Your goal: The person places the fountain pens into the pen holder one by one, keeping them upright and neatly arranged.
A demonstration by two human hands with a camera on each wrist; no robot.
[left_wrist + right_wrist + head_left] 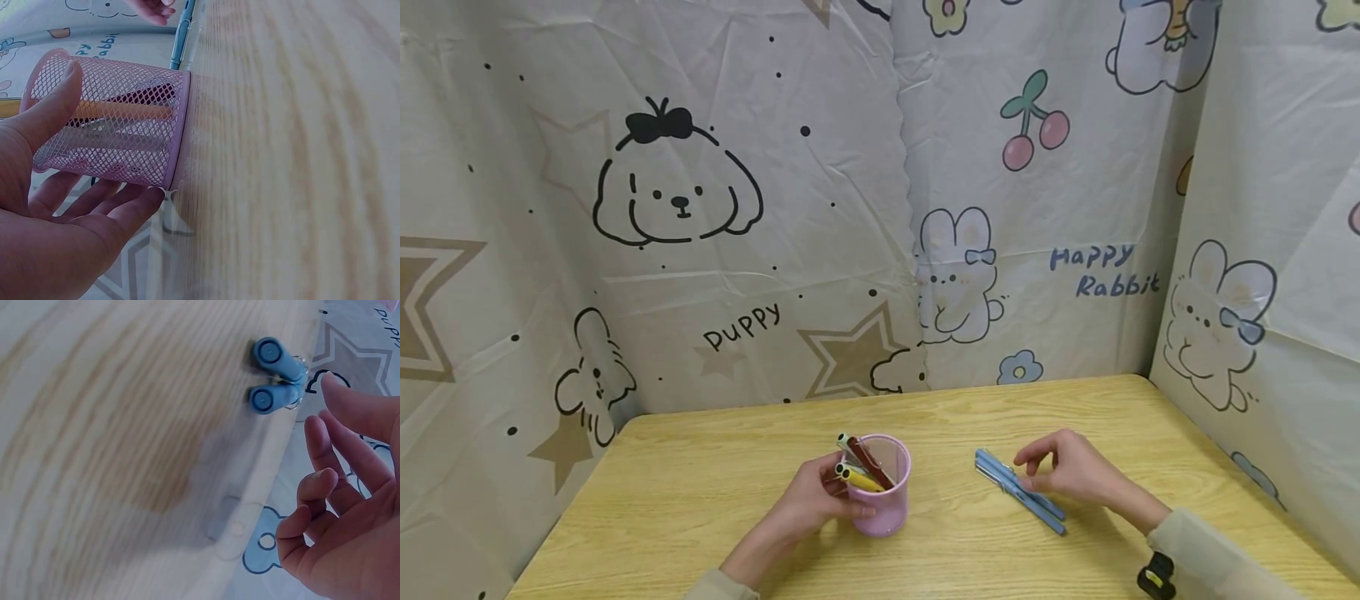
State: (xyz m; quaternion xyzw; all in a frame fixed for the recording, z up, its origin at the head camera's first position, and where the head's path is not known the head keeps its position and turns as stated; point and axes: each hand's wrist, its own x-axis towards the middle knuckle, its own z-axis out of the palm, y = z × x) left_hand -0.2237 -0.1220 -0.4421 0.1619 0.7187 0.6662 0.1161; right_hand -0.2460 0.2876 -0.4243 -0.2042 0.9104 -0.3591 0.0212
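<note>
My left hand (pixel 805 504) holds a pink mesh pen cup (pixel 883 512) by its side, the thumb across the near face and the fingers round the other side. The cup stands upright on the table. A dark red pen (pixel 868 460), a yellow pen (pixel 861 478) and others with pale caps lean inside it. To the right, two light-blue pens (pixel 1026 493) lie side by side, crossing slightly. Close over them is my right hand (pixel 1071 473), fingers loosely bent and holding nothing. In the right wrist view, a gap shows between the thumb and the blue pens (pixel 274 399).
The wood-grain table (pixel 722 450) carries the cup and pens. Behind it and along both sides hangs a pale cloth (pixel 820 208) printed with puppies, rabbits and stars. A black strap (pixel 1156 575) sits at the right sleeve.
</note>
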